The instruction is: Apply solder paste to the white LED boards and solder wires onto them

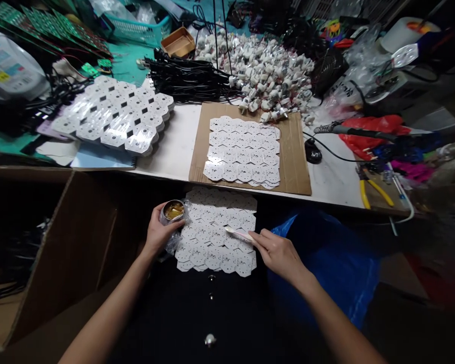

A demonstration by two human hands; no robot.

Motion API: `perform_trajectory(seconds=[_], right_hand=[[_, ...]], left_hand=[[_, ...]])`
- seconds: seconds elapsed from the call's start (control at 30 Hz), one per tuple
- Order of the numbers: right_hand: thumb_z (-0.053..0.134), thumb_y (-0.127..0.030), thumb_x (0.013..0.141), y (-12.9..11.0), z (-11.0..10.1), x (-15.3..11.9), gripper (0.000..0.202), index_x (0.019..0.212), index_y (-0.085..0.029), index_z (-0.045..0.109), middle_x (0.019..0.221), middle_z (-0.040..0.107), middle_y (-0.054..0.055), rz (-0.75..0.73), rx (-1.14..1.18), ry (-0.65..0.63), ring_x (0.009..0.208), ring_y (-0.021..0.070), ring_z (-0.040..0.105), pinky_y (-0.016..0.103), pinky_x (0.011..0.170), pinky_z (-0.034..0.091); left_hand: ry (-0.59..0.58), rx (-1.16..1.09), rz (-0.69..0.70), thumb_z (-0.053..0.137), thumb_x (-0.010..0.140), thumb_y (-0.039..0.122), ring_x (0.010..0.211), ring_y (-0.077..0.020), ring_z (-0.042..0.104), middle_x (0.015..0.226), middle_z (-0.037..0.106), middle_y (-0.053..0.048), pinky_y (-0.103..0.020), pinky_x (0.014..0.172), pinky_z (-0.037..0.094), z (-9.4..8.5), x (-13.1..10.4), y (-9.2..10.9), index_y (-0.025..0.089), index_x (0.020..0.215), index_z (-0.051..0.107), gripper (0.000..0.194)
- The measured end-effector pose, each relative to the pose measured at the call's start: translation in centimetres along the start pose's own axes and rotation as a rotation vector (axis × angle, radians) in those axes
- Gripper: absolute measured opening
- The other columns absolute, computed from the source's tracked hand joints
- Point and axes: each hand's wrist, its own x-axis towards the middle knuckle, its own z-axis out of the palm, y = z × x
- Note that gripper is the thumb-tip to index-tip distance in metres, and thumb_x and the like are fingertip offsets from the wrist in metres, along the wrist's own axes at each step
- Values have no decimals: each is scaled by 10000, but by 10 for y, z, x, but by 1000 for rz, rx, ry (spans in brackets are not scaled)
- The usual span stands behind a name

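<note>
My left hand point(161, 228) is wrapped round a small round tin point(174, 210) with amber, shiny contents, and crinkled clear plastic hangs about it. In my right hand point(275, 250) is a toothbrush point(238, 233), pinched by its handle, its head pointing left. The brush head is over a stack of white circuit board panels point(216, 255) on my lap; whether it touches them I cannot tell. These panels have scalloped edges, small holes and dark print. More white panels point(242, 151) lie on a cardboard sheet point(296, 162) on the bench ahead.
Wrapped panels point(117, 114) are stacked at the left beside black cables point(189, 78). A heap of white small parts point(261, 65) covers the back. Right are a soldering iron point(356, 131) and yellow-handled pliers point(375, 192). A blue bag point(326, 268) and a cardboard box point(56, 253) flank my lap.
</note>
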Motion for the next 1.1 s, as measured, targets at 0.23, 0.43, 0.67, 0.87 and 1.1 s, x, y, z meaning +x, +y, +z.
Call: perform_trajectory(seconds=[0.23,0.43,0.67,0.87,1.1], right_hand=[[376,-323,1056,6,-6,-16,380,1255,-244,689,827,643,36,-83,56,-122,664,128,601,222,580,413],[374,-313,1045,31,-13,-24,396,1274,-206,678,853,659,53,54,-17,-48,690,140,627,232,595,442],[420,-262,1027,27,-22,-38,353,1251,-238,692,851,666,37,-31,49,-156,689,131,623,228,586,412],[429,-222,1018,20,-24,-49,333,1183,-250,716,787,624,21,-60,88,-285,648,122,597,220,563,354],[420,-274,1034,12,-25,-49,340,1239,-301,690,818,622,15,-48,214,-303,680,127,599,216,596,387]], left_hand=[[6,4,-6,912,531,329,1122,-270,635,1169,658,-81,-464,1056,476,0,1,1,200,1190,561,757],[5,40,0,917,527,343,1128,-276,636,1162,659,-80,-468,1059,474,-1,2,-2,202,1188,559,765],[15,42,-3,917,522,338,1117,-264,638,1147,664,-77,-446,1054,478,0,1,2,192,1186,561,767],[19,24,-9,915,514,312,1071,-247,651,1109,671,-69,-428,1007,508,0,-1,3,195,1179,557,764],[39,-6,-17,912,487,289,1029,-239,659,1065,671,-57,-411,970,529,5,-4,12,193,1133,560,741]])
